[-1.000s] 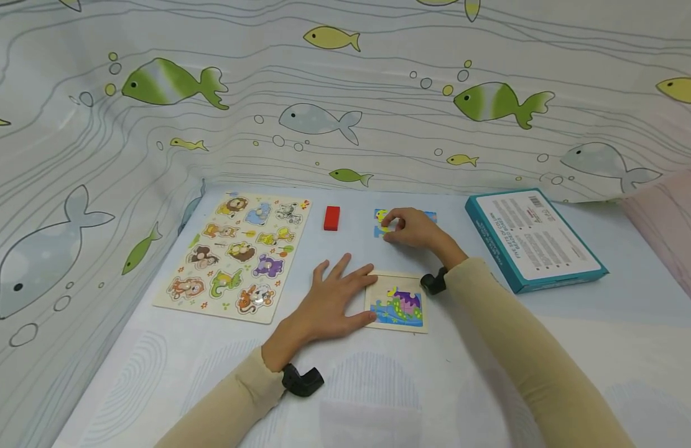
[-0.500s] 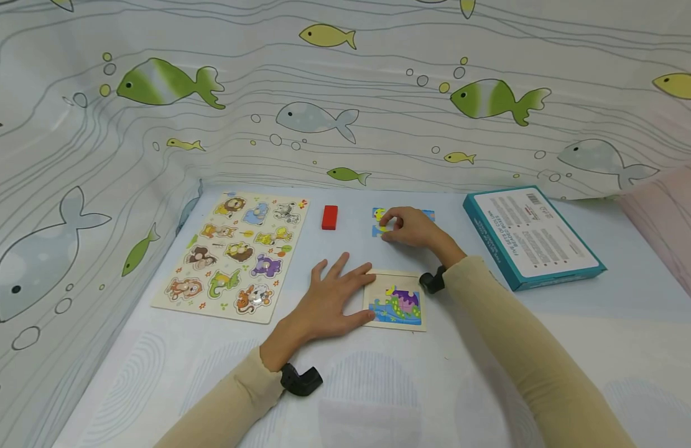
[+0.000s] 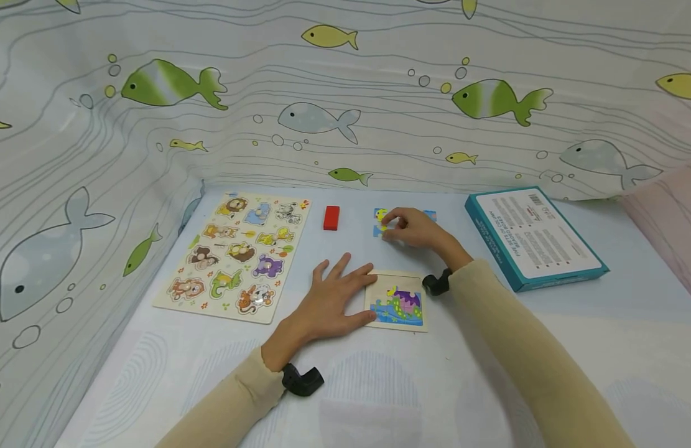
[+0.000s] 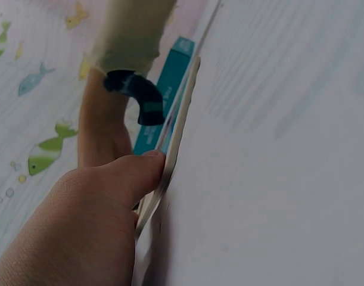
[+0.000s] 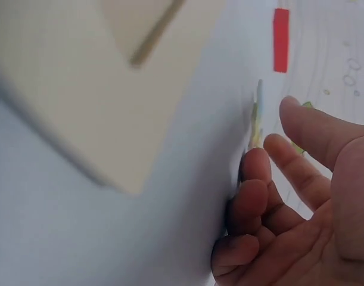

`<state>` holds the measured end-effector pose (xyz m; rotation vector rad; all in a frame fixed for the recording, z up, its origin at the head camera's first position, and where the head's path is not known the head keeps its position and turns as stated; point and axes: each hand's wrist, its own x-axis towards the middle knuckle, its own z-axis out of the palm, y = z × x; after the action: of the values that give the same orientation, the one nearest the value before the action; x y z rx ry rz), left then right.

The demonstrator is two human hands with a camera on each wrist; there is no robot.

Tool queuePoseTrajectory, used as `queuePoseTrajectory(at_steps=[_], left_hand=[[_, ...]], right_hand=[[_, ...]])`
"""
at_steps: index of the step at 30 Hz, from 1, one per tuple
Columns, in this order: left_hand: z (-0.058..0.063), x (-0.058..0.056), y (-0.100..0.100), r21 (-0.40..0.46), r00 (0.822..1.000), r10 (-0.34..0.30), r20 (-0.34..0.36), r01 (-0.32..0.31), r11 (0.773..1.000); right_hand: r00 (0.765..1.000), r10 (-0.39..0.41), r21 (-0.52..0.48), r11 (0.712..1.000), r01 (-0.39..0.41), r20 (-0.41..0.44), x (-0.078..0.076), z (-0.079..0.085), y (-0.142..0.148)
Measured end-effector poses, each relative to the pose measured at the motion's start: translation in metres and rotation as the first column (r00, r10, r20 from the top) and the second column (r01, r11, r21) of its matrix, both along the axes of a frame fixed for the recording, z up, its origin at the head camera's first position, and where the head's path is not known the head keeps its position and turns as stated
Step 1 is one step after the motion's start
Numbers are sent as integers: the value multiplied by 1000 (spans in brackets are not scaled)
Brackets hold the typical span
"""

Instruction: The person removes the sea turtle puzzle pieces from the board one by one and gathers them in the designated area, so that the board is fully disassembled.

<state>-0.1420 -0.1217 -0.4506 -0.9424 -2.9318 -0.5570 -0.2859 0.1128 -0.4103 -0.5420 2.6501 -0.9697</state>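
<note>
My left hand [image 3: 336, 302] lies flat with spread fingers at the left side of a small wooden puzzle tray [image 3: 381, 289]. Its thumb and fingertips touch the frame, and in the left wrist view the thumb [image 4: 137, 176] rests against the tray's edge. Fitted puzzle pieces [image 3: 405, 309] inside form part of a purple and green dinosaur over blue. Beyond the tray, my right hand [image 3: 420, 230] bends over loose puzzle pieces [image 3: 380, 214], partly hiding them. In the right wrist view, its thumb [image 5: 316, 128] stands apart from the index finger and the other fingers curl loosely, with nothing held between them.
A larger animal puzzle board [image 3: 233, 255] lies at the left. A red block [image 3: 331, 218] sits between that board and the loose pieces. To the right is a teal box [image 3: 538, 239] with a white label. A fish-patterned sheet [image 3: 401, 137] rises behind the table.
</note>
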Motion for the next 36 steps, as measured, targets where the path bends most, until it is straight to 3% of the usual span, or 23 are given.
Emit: queuePoseTrajectory(at_steps=[7, 16, 24, 36], left_hand=[[-1, -1, 1, 15, 1000, -9, -10, 9, 1000], [1, -2, 2, 3, 1000, 4, -15, -4, 1000], [-1, -2, 2, 6, 1000, 11, -11, -10, 1000], [-3, -4, 2, 17, 1000, -5, -19, 5, 1000]], right_hand=[[1000, 23, -75, 997, -22, 14, 22, 1, 9], [988, 157, -134, 979, -155, 4, 56, -5, 29], [974, 226, -127, 967, -221, 27, 75, -7, 42], [943, 334, -25, 942, -333, 3, 88, -5, 46]])
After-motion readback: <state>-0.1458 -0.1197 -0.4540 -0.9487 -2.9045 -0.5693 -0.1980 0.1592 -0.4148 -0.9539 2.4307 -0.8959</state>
